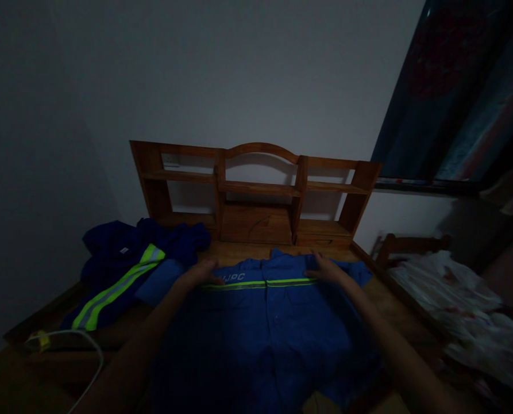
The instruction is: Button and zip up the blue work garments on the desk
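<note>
A: Where does the jacket (265, 328) lie?

B: Spread flat on the wooden boards (239, 252), collar end towards the shelf (256, 190), lower end running out of view towards the person. A yellow-green stripe (260, 283) crosses it near the top.

A: And the hands?

B: The left hand (204, 273) rests on the jacket at the left end of the stripe, the right hand (325, 269) just above its right end. Both lie palm down with fingers spread; neither pinches or clasps the cloth.

A: How would it handle?

B: By the look of it, soft work cloth, fairly light, limp rather than stiff. It would likely sag and crease wherever it is unsupported, and it doesn't look slippery. The shoulders, about where the hands already rest, seem the best places to take hold, one per hand, so it hangs evenly. The light is dim, so seams and buttons cannot be made out.

A: What's around it?

B: A darker blue heap (122, 270) with the same kind of striping, touching the jacket's left side; a white cable (79, 345) nearer the left edge; a pale patterned cloth (446, 293) well apart on the right.
</note>
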### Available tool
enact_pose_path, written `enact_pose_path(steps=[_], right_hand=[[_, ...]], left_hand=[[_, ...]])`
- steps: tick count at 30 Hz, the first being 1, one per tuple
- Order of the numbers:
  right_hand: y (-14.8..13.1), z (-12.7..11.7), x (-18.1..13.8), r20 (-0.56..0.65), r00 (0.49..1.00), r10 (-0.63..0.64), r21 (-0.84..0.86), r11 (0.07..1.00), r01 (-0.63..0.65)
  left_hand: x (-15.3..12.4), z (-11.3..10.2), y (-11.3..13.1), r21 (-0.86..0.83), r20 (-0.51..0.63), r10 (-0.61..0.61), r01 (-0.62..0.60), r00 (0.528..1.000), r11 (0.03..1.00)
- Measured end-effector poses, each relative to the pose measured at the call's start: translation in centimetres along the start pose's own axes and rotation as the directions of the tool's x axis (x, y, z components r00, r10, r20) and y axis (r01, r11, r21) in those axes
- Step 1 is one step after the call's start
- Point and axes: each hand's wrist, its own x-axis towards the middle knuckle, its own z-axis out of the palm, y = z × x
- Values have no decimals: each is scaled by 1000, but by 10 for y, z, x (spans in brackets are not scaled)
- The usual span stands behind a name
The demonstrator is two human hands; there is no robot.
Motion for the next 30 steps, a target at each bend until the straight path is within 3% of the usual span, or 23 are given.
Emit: enact_pose_path(steps=[3, 6, 10, 13, 17, 22, 26, 30], right_hand=[[8, 18, 32, 68, 998, 0, 27, 1000, -2], [7, 22, 50, -6, 999, 49, 43, 998, -49], [3, 8, 77, -226, 961, 161, 99, 985, -142], [-8, 3, 93, -356, 911, 211, 172, 972, -157], [-40, 23, 100, -433, 886, 167, 272, 961, -48], [-79, 75, 99, -461, 887, 27, 381, 909, 170], [-80, 101, 100, -356, 933, -58, 606, 745, 278], [-77, 100, 103, -275, 959, -70, 690, 680, 248]], left_hand=[[-1, 0, -7, 9, -20, 24, -24, 1000, 1000], [-5, -9, 3, 36, -206, -38, 46, 978, 998], [10, -34, 26, 30, -515, -191, 240, 836, 970], [31, -48, 42, -13, -588, -209, 249, 782, 968], [64, -33, 70, -60, -534, -187, 184, 824, 981], [103, 28, 105, -164, -351, -41, -18, 936, 986], [120, 66, 106, -410, -334, -94, -55, 938, 910], [119, 78, 98, -623, -320, -50, -170, 946, 764]])
